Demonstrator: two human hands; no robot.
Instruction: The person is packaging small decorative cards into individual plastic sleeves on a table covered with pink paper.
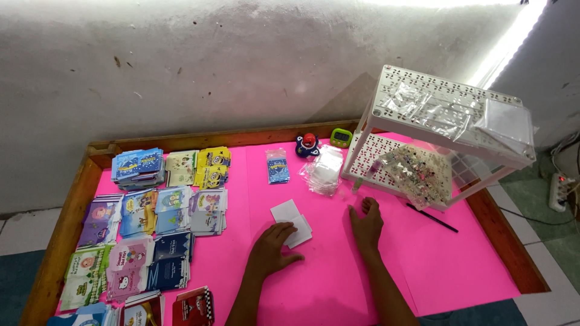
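White card stack (290,220): small, plain, squarish sheets, slightly fanned, lying flat mid-bench on the pink sheet (471,265), long axis running far-left to near-right. Left hand (272,249): palm down, fingers spread loosely open, tips resting on the stack's near edge, gripping nothing. Right hand (366,224): flat, fingers together pointing far, empty, right of the stack.

Stacks of colourful card packs (151,223) fill the left of the frame. A white rack (447,130) (two tiers) stands upper right, a black pen (432,218) below it.
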